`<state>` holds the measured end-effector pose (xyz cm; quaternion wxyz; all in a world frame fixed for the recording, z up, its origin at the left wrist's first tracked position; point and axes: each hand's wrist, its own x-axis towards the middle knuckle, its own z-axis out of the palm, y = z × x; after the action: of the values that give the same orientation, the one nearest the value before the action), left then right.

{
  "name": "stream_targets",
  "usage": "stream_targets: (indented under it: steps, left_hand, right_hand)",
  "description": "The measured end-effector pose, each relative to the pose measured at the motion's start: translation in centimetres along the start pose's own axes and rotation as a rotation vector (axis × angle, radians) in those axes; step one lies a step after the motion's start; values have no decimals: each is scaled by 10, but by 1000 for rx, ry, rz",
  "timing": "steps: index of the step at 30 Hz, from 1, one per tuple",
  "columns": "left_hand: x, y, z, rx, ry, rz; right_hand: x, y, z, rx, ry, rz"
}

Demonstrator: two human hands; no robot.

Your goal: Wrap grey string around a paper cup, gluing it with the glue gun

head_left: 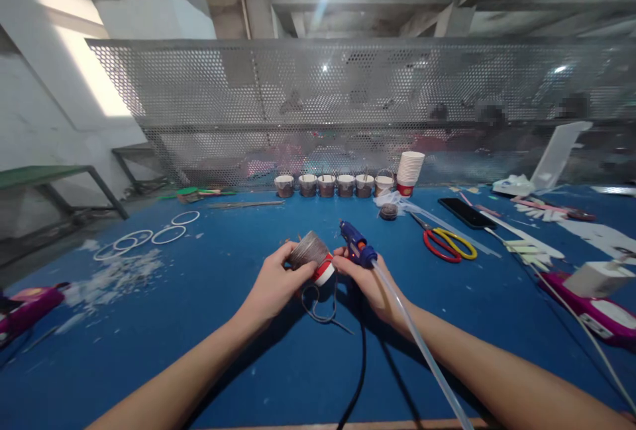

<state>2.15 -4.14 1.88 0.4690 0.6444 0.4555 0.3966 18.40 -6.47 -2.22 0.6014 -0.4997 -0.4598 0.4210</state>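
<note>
My left hand (279, 279) grips a paper cup (311, 256) tilted on its side, its body wrapped in grey cord with a red and white band bare near one end. A loose tail of grey cord (320, 316) hangs from the cup over the blue table. My right hand (370, 279) holds a blue glue gun (358, 244), its nozzle pointing away and a long clear glue stick trailing from its back. The fingertips of my right hand are close to the cup's red band; whether they pinch the cord is too small to tell.
Wrapped cups (346, 185) line the table's back edge beside stacked paper cups (411, 168). Red and yellow scissors (450, 244), a cord ball (388, 211) and a phone (467, 213) lie right. White rings (169, 234) and scraps lie left. A black cable crosses the front.
</note>
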Motion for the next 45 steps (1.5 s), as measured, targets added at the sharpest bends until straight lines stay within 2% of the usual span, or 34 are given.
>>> stream_targets:
  steps: [2, 4, 10, 14, 20, 28, 39, 45]
  left_hand:
    - [1, -3, 0, -2, 14, -1]
    - [0, -5, 0, -4, 18, 12]
    - [-3, -7, 3, -26, -16, 17]
    - [-1, -11, 4, -50, -71, -26]
    - [1, -17, 4, -15, -124, -49]
    - [0, -15, 7, -2, -161, -70]
    - [-1, -11, 4, -57, -163, -58]
    - [0, -13, 1, -61, -137, -17]
  right_hand:
    - [0, 3, 3, 84, -64, 83]
    - [0, 5, 3, 85, -73, 83]
    - [-1, 0, -5, -151, -10, -240]
    - [-2, -1, -7, -230, -26, -324]
    - [-3, -4, -4, -245, 2, -333]
    - [-4, -4, -5, -248, 18, -335]
    - [-1, -7, -4, -213, 8, -202]
    - [-1, -6, -4, -203, -2, -206]
